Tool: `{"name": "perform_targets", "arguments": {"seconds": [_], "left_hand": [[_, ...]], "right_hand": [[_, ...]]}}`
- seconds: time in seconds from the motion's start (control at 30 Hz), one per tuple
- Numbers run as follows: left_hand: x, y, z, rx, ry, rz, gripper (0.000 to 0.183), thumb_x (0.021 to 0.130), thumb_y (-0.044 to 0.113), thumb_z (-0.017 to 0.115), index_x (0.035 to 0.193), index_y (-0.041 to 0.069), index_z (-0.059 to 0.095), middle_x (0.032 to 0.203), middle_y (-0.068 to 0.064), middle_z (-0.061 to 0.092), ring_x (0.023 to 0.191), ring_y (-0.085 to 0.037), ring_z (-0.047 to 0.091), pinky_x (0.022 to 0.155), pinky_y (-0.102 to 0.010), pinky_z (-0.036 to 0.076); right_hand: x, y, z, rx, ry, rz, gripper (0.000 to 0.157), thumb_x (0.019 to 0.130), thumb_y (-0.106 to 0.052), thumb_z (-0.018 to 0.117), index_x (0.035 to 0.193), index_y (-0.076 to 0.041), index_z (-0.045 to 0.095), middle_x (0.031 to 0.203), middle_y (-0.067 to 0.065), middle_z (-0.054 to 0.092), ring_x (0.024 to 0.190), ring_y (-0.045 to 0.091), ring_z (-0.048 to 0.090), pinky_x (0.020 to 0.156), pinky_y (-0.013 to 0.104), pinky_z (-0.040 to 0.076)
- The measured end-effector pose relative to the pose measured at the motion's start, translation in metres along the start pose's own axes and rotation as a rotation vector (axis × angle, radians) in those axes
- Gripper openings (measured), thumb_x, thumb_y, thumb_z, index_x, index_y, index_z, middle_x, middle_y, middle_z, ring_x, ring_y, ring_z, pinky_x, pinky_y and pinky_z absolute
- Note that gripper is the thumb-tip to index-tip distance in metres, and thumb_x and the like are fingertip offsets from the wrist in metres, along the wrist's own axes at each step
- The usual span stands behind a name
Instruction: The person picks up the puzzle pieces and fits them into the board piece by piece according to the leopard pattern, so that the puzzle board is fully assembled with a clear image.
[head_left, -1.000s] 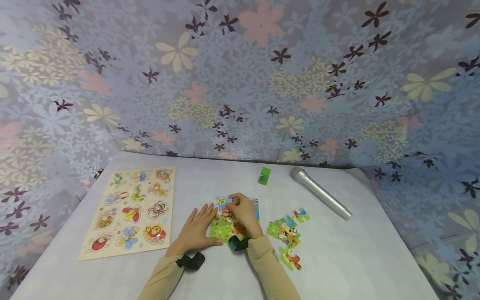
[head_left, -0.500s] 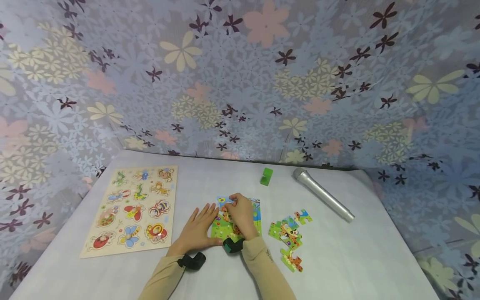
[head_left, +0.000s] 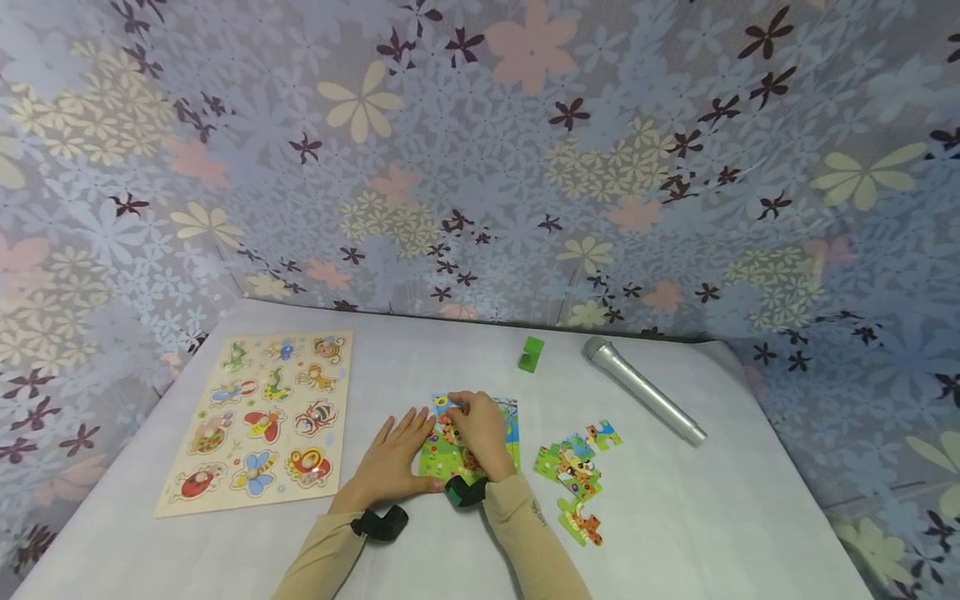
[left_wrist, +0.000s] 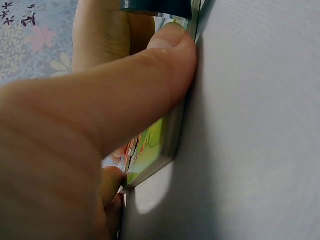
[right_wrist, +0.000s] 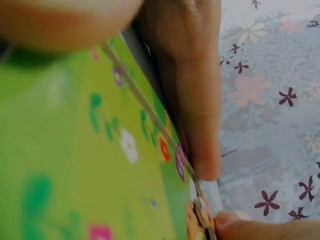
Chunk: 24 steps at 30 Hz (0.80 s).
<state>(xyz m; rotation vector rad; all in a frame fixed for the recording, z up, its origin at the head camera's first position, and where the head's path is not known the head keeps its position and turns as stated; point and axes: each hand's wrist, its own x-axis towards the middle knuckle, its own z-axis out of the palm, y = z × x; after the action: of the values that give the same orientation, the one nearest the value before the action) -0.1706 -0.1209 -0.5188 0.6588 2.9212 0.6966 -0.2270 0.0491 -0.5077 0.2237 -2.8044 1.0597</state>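
Note:
A small jigsaw board with a green meadow and blue sky lies between both hands. My left hand rests flat along its left side, fingers spread, thumb at the near edge. In the left wrist view, that thumb lies against the board's side. My right hand is over the board's upper middle, with curled index and thumb pinching at a puzzle piece that they mostly cover. An orange patch shows beside a fingertip in the right wrist view. Several loose jigsaw pieces lie right of the board.
On the left is a wooden insect peg puzzle. A silver microphone lies at the back right, and a small green block near the back edge. Flower-patterned cloth rises behind the white table.
My right hand shifts slightly left over the board, its fingertips moving toward the upper left corner. My left hand stays in place. The loose pieces have not moved; the view shifts a little.

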Motion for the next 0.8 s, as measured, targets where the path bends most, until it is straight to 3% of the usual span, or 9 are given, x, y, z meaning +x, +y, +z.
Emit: {"name": "perform_targets", "arguments": {"seconds": [0.2,0.4,0.67,0.8], "left_hand": [[0.000,0.000,0.000,0.006,0.008,0.012,0.097,0.077,0.056,0.070,0.152,0.010,0.031,0.161,-0.014,0.024,0.150,-0.034,0.018,0.122,-0.055,0.009],[0.000,-0.003,0.003,0.022,-0.006,0.020,0.097,0.077,0.060,0.069,0.152,0.013,0.030,0.161,-0.013,0.021,0.151,-0.033,0.016,0.123,-0.055,0.008],[-0.001,-0.003,0.002,0.008,-0.001,0.017,0.098,0.076,0.058,0.070,0.152,0.010,0.031,0.161,-0.014,0.023,0.150,-0.034,0.017,0.122,-0.055,0.009],[0.000,-0.002,0.000,0.001,0.004,0.021,0.099,0.076,0.058,0.070,0.152,0.008,0.031,0.161,-0.015,0.023,0.150,-0.035,0.018,0.122,-0.056,0.010]], "right_hand": [[-0.001,-0.002,0.001,0.019,0.032,0.049,0.031,0.087,-0.025,0.072,0.110,-0.004,0.066,0.071,0.003,0.057,0.052,0.009,0.044,0.045,0.020,0.034],[-0.001,0.011,-0.012,0.227,-0.037,0.008,0.025,0.092,-0.017,0.066,0.111,0.000,0.064,0.076,0.008,0.060,0.054,0.009,0.044,0.048,0.021,0.037],[-0.002,0.028,-0.035,0.053,-0.186,-0.046,0.044,0.083,-0.029,0.076,0.121,-0.009,0.067,0.072,0.001,0.054,0.056,0.012,0.041,0.050,0.024,0.034],[0.000,0.029,-0.035,0.022,-0.191,-0.032,0.043,0.081,-0.033,0.078,0.117,-0.011,0.069,0.075,0.001,0.055,0.059,0.012,0.044,0.052,0.024,0.036]]}}
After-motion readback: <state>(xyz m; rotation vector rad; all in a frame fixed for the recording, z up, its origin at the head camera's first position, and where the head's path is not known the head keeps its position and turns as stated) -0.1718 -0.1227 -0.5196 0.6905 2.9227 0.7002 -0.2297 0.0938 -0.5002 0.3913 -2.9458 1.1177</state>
